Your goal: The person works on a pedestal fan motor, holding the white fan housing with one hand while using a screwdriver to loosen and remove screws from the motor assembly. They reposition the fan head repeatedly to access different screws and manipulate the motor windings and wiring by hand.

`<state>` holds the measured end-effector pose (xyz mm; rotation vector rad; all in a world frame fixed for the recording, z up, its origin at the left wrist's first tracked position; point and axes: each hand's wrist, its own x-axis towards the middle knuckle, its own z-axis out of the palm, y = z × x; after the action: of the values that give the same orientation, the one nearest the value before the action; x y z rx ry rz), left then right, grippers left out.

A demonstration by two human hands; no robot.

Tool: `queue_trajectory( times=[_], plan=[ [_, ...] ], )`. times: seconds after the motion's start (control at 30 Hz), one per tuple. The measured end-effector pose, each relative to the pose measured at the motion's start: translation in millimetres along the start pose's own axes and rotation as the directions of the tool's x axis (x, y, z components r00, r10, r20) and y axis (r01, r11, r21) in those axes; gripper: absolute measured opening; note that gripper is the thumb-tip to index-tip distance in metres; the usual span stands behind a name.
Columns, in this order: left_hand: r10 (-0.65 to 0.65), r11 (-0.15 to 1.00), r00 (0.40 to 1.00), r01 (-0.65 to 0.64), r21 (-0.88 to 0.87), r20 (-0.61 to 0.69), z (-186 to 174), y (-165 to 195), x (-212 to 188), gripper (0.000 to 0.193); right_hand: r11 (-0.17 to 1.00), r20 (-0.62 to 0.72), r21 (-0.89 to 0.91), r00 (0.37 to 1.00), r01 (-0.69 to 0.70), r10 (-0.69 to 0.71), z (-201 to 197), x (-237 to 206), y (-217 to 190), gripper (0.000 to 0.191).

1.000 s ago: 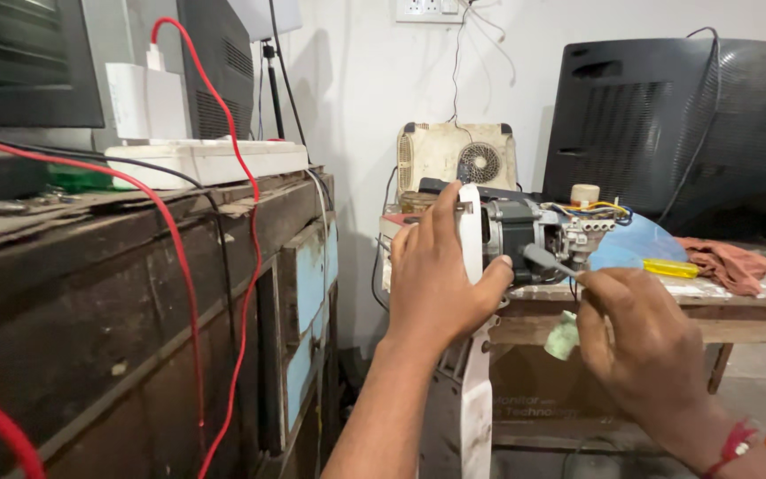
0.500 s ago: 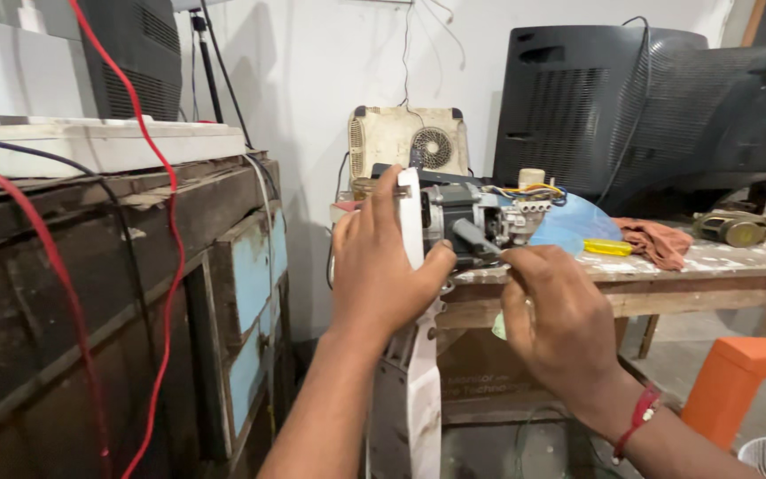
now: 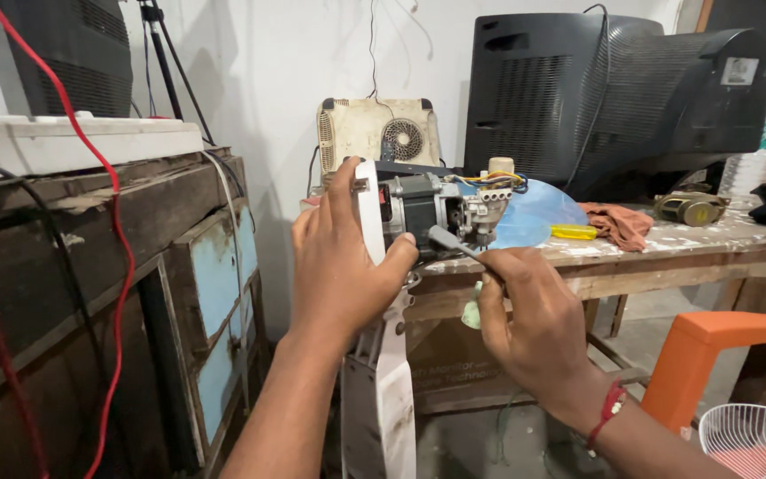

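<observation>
My left hand (image 3: 340, 266) grips the white round housing (image 3: 369, 213) of a fan motor (image 3: 423, 206) that sits on top of a white stand (image 3: 381, 390). Coloured wires run over the motor's rear end. My right hand (image 3: 534, 319) holds a screwdriver (image 3: 447, 239) with a green handle end showing below the fingers; its grey shaft points up at the motor's underside. A translucent blue fan blade (image 3: 529, 213) lies just behind the motor on the wooden table (image 3: 667, 253).
A black old television (image 3: 613, 98) and a cream appliance (image 3: 379, 133) stand at the back. A yellow tool (image 3: 574, 232), a rag (image 3: 618, 222), an orange stool (image 3: 720, 355), a white wire grille (image 3: 755, 439), and a wooden cabinet (image 3: 135, 293) with red wires at left.
The view has swung left to right, so the motor sits more centred. My right hand has come up with the screwdriver to the motor's underside. My left hand keeps its grip.
</observation>
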<state>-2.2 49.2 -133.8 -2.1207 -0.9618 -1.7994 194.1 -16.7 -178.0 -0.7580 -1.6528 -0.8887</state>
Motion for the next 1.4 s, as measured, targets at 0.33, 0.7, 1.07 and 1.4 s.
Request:
queue_trajectory(
  times=[0.33,0.7,1.07,1.4],
  plan=[
    [0.015,0.999,1.000,-0.015,-0.037,-0.009,1.7,-2.7,0.1,0.091,0.784,-0.086,0.272,0.797,-0.559,0.598,10.5,-3.2,7.8,0.033],
    [0.123,0.976,0.991,-0.129,-0.173,-0.044,11.7,-16.9,-4.1,0.079,0.869,0.296,0.345,0.920,-0.355,0.258,-21.1,68.4,44.6,0.041],
    [0.133,0.967,0.991,-0.137,-0.214,-0.032,25.0,-12.4,0.6,0.091,0.915,0.313,0.334,0.942,-0.225,0.118,-35.0,58.1,52.4,0.043],
    [0.191,0.953,0.980,-0.198,-0.230,-0.050,21.5,-6.9,6.0,0.087,0.926,0.319,0.278,0.934,-0.254,0.160,-40.8,55.8,53.2,0.049]
  ],
)
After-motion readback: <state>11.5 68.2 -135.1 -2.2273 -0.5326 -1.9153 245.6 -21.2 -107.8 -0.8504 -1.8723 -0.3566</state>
